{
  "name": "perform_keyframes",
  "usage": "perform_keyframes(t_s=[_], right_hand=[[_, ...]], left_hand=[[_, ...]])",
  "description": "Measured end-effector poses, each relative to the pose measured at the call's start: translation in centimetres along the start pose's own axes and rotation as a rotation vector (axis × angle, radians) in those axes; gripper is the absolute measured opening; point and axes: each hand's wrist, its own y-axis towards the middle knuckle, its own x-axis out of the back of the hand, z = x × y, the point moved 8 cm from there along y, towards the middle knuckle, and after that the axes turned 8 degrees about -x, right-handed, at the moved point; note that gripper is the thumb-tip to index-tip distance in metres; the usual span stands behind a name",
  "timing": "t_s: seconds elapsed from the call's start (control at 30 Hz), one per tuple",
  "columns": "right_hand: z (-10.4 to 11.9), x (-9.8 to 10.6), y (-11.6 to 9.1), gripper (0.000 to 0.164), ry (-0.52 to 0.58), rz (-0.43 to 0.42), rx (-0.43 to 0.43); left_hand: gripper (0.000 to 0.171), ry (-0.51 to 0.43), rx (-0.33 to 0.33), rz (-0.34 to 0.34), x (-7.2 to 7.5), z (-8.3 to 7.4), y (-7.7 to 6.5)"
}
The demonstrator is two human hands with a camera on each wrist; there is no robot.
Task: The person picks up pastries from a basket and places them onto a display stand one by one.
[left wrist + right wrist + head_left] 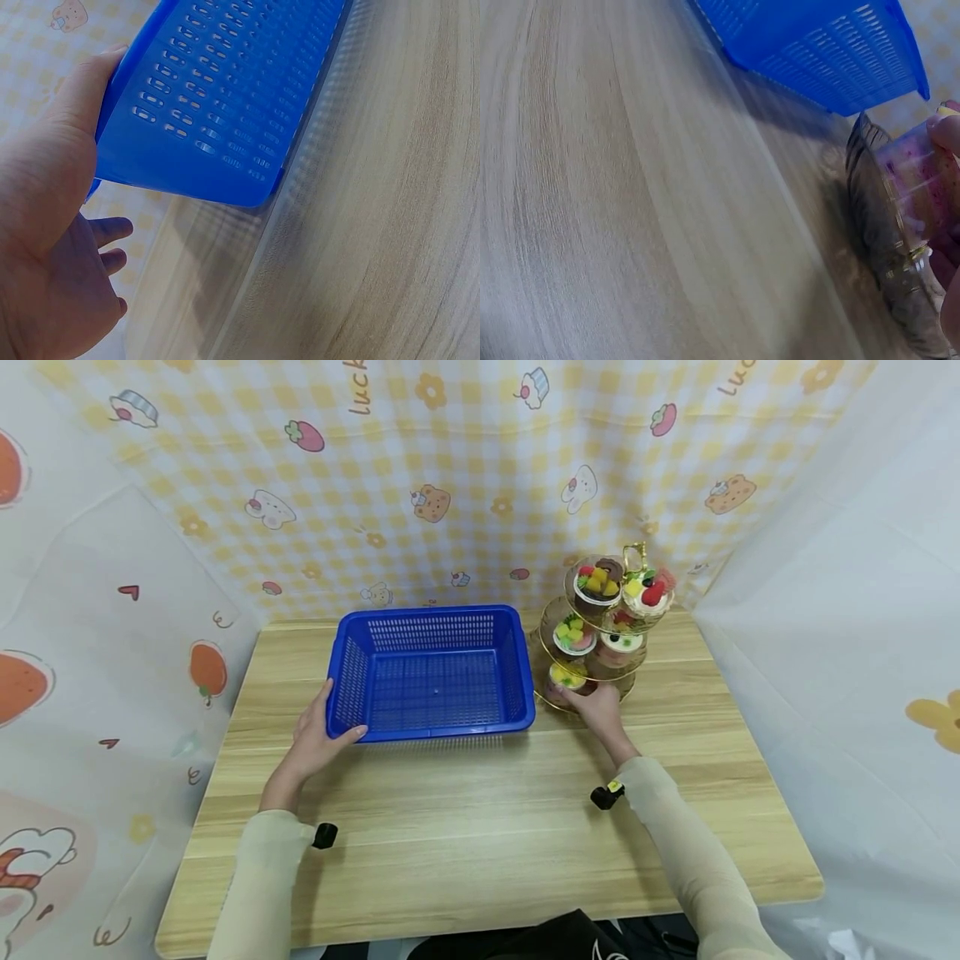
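Observation:
A blue plastic basket (435, 691) with slotted walls stands on the table, and nothing lies in it. My left hand (311, 743) holds its near left corner, the thumb over the rim; in the left wrist view the other fingers are partly below the rim. To the right is a three-tier stand (553, 610) with clear plates and gold trim. At its bottom tier my right hand (602, 712) grips a dessert cup (566, 675) with yellow topping. The right wrist view shows the cup's clear side (915, 187) with pink and tan layers, tilted in that view, close over the plate.
More dessert cups sit on the upper tiers, among them a chocolate one (596, 583) and a cream one with red fruit (648, 593). The wooden table (465, 827) backs against a yellow checked cloth (480, 485). White cloths hang on both sides.

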Motion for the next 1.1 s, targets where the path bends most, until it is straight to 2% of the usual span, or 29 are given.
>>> perform_keyframes(t_s=[0.23, 0.67, 0.9, 1.1], right_hand=[[-0.46, 0.40, -0.06, 0.058, 0.047, -0.067, 0.016], [-0.70, 0.57, 0.23, 0.061, -0.066, -0.128, 0.098], [-0.83, 0.55, 0.34, 0.061, -0.085, -0.094, 0.073], [-0.78, 0.34, 0.41, 0.066, -0.159, -0.036, 0.052]], left_hand=[[0.110, -0.006, 0.005, 0.005, -0.08, -0.06, 0.00], [0.110, 0.009, 0.000, -0.008, -0.08, 0.03, 0.07], [0.110, 0.005, -0.005, -0.003, -0.12, 0.04, 0.08], [0.110, 0.018, 0.004, -0.001, -0.01, 0.10, -0.01]])
